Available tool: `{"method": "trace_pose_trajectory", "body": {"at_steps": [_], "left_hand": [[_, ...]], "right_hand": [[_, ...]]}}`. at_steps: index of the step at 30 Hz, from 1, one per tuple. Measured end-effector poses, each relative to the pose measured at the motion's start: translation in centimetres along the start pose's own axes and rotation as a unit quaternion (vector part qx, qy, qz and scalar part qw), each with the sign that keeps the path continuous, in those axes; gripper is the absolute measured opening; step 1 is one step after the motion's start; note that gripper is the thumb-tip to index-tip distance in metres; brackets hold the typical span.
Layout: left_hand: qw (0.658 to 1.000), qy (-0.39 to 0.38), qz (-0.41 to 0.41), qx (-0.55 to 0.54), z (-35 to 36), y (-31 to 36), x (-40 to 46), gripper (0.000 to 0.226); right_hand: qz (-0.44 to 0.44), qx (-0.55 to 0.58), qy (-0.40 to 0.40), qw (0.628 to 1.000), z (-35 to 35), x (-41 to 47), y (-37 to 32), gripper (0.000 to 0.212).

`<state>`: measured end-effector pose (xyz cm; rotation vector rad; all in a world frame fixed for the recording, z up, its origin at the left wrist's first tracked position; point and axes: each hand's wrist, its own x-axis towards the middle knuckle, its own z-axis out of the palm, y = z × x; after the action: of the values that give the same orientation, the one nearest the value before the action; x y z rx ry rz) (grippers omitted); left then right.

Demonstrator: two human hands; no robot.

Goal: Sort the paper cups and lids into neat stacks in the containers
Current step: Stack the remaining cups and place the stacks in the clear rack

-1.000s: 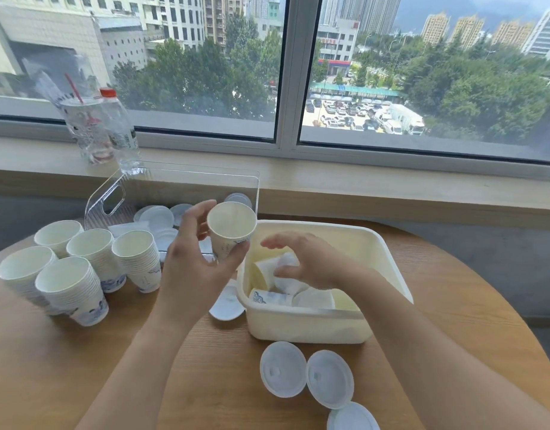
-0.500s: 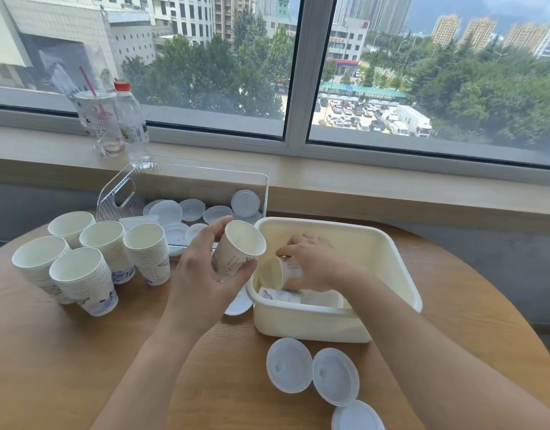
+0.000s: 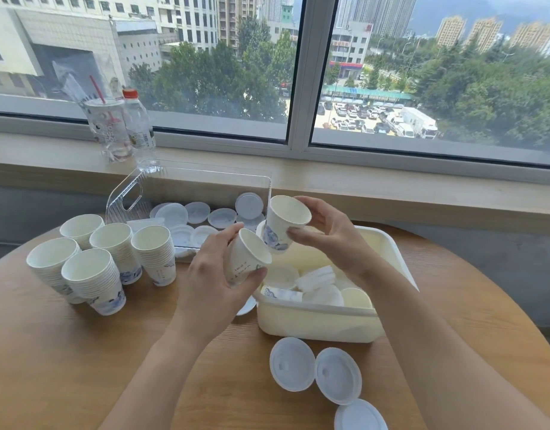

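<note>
Above the cream plastic tub (image 3: 323,321), my right hand (image 3: 332,240) holds a paper cup (image 3: 283,223) by its rim and side, fingers curled around it, mouth tilted toward me and blue print on its wall. My left hand (image 3: 211,280) grips a second paper cup (image 3: 245,262) just below and to the left of the first, thumb under it and fingers wrapped over the top, its mouth tipped to the right; whether the two cups touch I cannot tell. Inside the tub lie more loose cups and white lids (image 3: 321,293) in a jumble. Behind the tub stands a clear plastic bin (image 3: 124,197) with a handle cutout, holding scattered translucent lids (image 3: 199,212). To my left on the round wooden tabletop (image 3: 65,361), five stacks of nested paper cups (image 3: 106,259) stand upright close together. Near the front edge of the tabletop, three white lids (image 3: 317,372) lie flat just beside one another, and another lid (image 3: 247,305) peeks out from under my left hand beside the tub. On the window ledge (image 3: 391,187) sit a clear drink cup with a red straw (image 3: 107,128) and a water bottle with a red cap (image 3: 137,119), touching side by side.
</note>
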<state>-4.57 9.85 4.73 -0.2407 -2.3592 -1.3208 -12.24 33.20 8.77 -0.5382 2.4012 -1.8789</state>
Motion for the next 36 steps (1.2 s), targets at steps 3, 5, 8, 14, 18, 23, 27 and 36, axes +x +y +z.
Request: {"method": "trace_pose_trajectory", "body": {"at_steps": [3,5,8,14,18,23,27,36], "left_hand": [[1.000,-0.007,0.012,0.006,0.1,0.4,0.1,0.071],[1.000,-0.011,0.014,0.004,0.3,0.6,0.2,0.070],[1.000,-0.016,0.009,0.007,0.7,0.7,0.2,0.072],[1.000,-0.020,0.013,0.002,0.8,1.1,0.2,0.074],[1.000,-0.015,-0.002,-0.018,0.9,1.4,0.3,0.075],[0.999,-0.016,0.007,-0.038,0.7,1.8,0.2,0.073],[0.999,-0.012,0.014,-0.042,0.5,1.7,0.2,0.073],[0.998,-0.013,0.053,-0.028,0.7,1.4,0.3,0.076]], "right_hand": [[-0.046,0.032,0.043,0.998,0.2,-0.3,-0.9,0.040],[-0.044,0.007,0.012,0.999,0.5,-0.5,-1.1,0.041],[-0.023,-0.029,-0.043,0.998,1.1,-1.0,-0.8,0.052],[-0.054,-0.070,-0.017,0.996,0.8,-1.3,-1.1,0.055],[-0.052,0.061,0.049,0.996,1.0,-1.3,-1.3,0.056],[-0.031,0.040,-0.026,0.998,1.6,-1.9,-1.1,0.065],[-0.023,-0.003,-0.052,0.998,1.5,-2.2,-1.1,0.061],[-0.042,-0.058,-0.077,0.994,1.3,-1.9,-1.0,0.044]]}}
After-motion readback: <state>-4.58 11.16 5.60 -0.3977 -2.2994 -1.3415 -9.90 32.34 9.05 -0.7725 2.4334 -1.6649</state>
